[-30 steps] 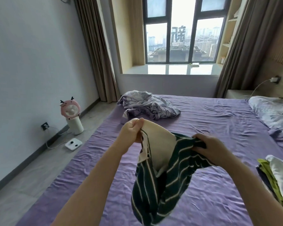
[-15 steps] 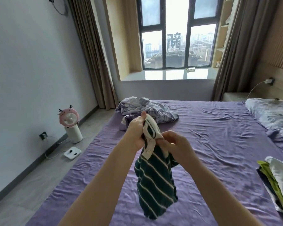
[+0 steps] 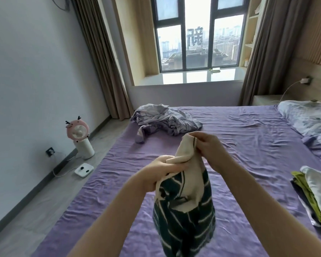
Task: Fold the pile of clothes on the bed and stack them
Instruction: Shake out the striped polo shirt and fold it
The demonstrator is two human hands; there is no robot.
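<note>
Both hands (image 3: pixel 209 145) grip striped shirt (image 3: pixel 185 210), its hem seemingly cut off.

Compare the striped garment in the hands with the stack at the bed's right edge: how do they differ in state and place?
The striped garment hangs unfolded in the air, gripped by the left hand and right hand; the folded stack lies flat on the purple bed, untouched. The garment is dark green with pale stripes and a cream part; the stack shows lime green and white layers. Both are clothes.
</note>
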